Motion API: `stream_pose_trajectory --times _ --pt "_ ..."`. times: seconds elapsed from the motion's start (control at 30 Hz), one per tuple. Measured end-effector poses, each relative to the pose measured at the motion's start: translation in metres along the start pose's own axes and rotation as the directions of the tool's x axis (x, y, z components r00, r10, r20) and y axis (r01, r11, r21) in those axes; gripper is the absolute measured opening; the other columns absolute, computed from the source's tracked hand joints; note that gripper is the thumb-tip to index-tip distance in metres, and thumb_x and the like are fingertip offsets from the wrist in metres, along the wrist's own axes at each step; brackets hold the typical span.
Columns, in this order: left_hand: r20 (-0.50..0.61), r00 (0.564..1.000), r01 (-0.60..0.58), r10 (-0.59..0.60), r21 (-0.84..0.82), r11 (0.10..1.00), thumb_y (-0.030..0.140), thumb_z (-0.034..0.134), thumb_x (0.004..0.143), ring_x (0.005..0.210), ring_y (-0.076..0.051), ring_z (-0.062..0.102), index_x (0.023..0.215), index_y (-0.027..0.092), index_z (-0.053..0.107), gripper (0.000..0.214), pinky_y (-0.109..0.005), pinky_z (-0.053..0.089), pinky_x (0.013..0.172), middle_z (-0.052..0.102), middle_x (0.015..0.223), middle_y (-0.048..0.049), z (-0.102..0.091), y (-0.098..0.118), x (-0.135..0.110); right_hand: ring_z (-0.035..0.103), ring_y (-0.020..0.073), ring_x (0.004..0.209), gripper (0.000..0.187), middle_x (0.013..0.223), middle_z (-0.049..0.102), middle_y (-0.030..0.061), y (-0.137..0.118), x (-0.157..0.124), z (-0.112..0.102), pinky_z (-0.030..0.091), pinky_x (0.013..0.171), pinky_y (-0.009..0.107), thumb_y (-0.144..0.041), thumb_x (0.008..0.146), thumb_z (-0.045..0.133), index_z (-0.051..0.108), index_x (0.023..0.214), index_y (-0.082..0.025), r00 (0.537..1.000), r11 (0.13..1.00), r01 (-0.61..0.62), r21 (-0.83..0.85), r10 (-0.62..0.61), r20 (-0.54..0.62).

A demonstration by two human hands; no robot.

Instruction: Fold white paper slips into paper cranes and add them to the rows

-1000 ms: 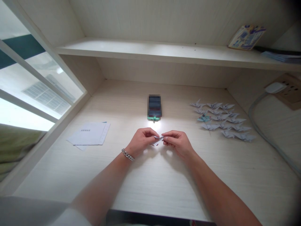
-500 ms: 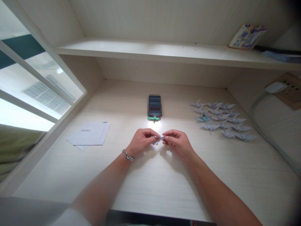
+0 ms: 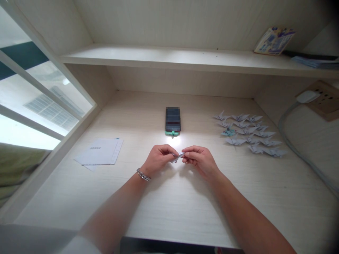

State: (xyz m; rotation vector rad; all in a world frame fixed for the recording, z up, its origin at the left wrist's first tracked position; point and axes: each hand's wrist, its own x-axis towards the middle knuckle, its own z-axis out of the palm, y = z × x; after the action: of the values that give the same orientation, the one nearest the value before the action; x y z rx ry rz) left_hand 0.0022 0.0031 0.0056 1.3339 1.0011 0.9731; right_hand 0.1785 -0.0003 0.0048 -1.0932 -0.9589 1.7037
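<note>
Between my hands, over the middle of the desk, is a small folded piece of white paper (image 3: 175,159). My left hand (image 3: 162,157) pinches its left part between thumb and fingers. The thumb and forefinger of my right hand (image 3: 198,158) are closed on its thin pointed right end. My fingers cover much of the paper, so its full shape is hidden. Off to the right stand several folded paper cranes (image 3: 247,131) in rows, mostly white, with one blue crane (image 3: 228,132) among them.
Beyond my hands a phone (image 3: 173,119) lies beside a small bright light with a green holder (image 3: 172,133). Sheets of paper (image 3: 102,151) lie to the left. A shelf (image 3: 159,56) crosses the back, bearing a small box (image 3: 274,41). A cable (image 3: 291,141) runs down the right side.
The whole view has shifted slightly. Both hands keep their pinch on the folded paper, with the right fingers barely moved at its pointed end.
</note>
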Motion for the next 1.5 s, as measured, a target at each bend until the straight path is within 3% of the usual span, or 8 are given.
stream_pose_trajectory --times 0.23,0.6,0.77,1.0,1.33,1.5 --pt "0.005 1.0 0.008 -0.008 0.005 1.0 0.021 0.062 0.071 0.061 -0.012 0.057 0.071 0.013 0.066 0.009 -0.025 0.044 0.059 0.064 0.065 -0.0043 -0.002 -0.003 0.0 0.059 0.0135 0.06 0.015 0.066 0.065 0.0057 0.001 0.002 -0.004 0.047 0.058 0.026 -0.022 0.067 0.065 0.068 0.079 -0.013 0.999 0.998 -0.027 0.062 0.026 0.018" --pt "0.044 0.998 0.032 -0.036 0.093 0.995 0.021 0.06 0.073 0.071 -0.013 0.059 0.076 0.014 0.069 0.012 -0.023 0.045 0.064 0.068 0.077 -0.0062 -0.001 -0.004 -0.001 0.053 0.0116 0.054 0.025 0.059 0.061 0.0029 0.009 0.004 -0.002 0.041 0.054 0.025 -0.038 0.068 0.068 0.067 0.073 -0.013 0.999 0.978 0.036 -0.206 -0.031 0.026" --pt "0.075 0.993 0.088 -0.089 0.014 0.996 0.023 0.06 0.073 0.068 -0.013 0.059 0.079 0.013 0.069 0.014 -0.023 0.047 0.06 0.066 0.077 -0.0062 -0.001 -0.005 0.001 0.051 0.0115 0.052 0.028 0.059 0.061 0.0024 0.01 0.004 -0.005 0.04 0.052 0.025 -0.041 0.068 0.067 0.067 0.074 -0.014 0.998 0.969 0.065 -0.24 -0.064 0.011" --pt "0.075 0.995 0.064 -0.069 0.067 0.996 0.023 0.061 0.073 0.069 -0.013 0.059 0.08 0.012 0.066 0.014 -0.024 0.047 0.061 0.065 0.076 -0.0066 -0.002 -0.004 0.0 0.048 0.0114 0.053 0.028 0.057 0.058 0.0025 0.011 0.003 -0.002 0.036 0.051 0.025 -0.039 0.069 0.067 0.068 0.077 -0.013 0.998 0.955 0.058 -0.29 -0.044 0.054" --pt "0.15 0.968 0.224 -0.201 -0.155 0.962 0.021 0.057 0.075 0.073 -0.016 0.063 0.089 0.011 0.062 0.018 -0.032 0.052 0.07 0.064 0.084 -0.0084 -0.004 0.001 0.001 0.047 0.011 0.05 0.027 0.058 0.061 0.004 0.01 0.002 -0.002 0.035 0.048 0.025 -0.039 0.068 0.066 0.069 0.075 -0.013 0.999 0.955 0.04 -0.294 -0.038 0.011" --pt "0.151 0.954 0.292 -0.259 -0.278 0.915 0.018 0.055 0.075 0.067 -0.015 0.063 0.099 0.012 0.059 0.025 -0.032 0.052 0.067 0.063 0.081 -0.0071 -0.005 0.0 0.003 0.047 0.0105 0.05 0.025 0.06 0.061 0.0049 0.011 0.003 0.0 0.035 0.047 0.025 -0.037 0.069 0.065 0.068 0.071 -0.012 0.998 0.954 0.049 -0.297 -0.059 -0.025"
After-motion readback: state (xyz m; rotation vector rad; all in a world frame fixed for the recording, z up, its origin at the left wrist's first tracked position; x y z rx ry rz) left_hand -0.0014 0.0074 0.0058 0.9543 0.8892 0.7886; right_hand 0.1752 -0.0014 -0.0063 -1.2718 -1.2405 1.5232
